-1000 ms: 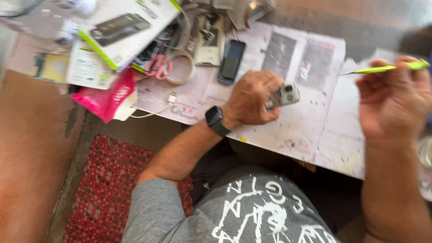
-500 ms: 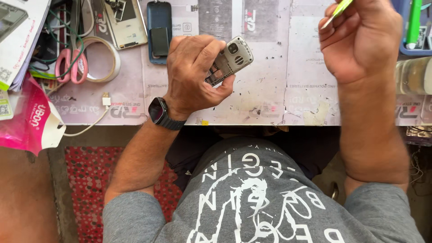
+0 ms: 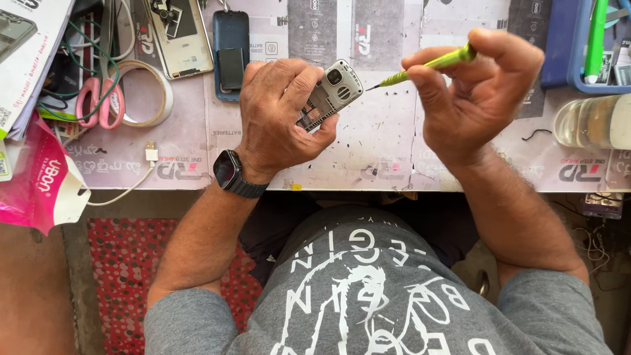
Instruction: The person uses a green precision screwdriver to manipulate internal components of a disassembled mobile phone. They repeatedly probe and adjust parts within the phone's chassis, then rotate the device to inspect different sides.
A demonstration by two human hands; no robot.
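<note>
My left hand (image 3: 279, 118) grips a small silver phone body (image 3: 332, 92) with its back cover off, held tilted above the worktable (image 3: 374, 151). A black smartwatch (image 3: 229, 171) sits on that wrist. My right hand (image 3: 480, 92) pinches a thin green screwdriver (image 3: 430, 66) between thumb and fingers. The tool's metal tip points left and ends a short gap from the phone's upper right corner.
Behind my left hand lie a blue phone (image 3: 231, 49) and an opened phone back (image 3: 179, 36). Pink-handled scissors (image 3: 98, 98), a tape roll (image 3: 141, 92) and a white cable (image 3: 141, 171) are at the left. A blue tray (image 3: 578, 46) and a clear jar (image 3: 591, 121) stand at the right.
My right hand has come down and left, bringing the screwdriver tip close to the phone. My left hand keeps holding the phone at about the same place.
</note>
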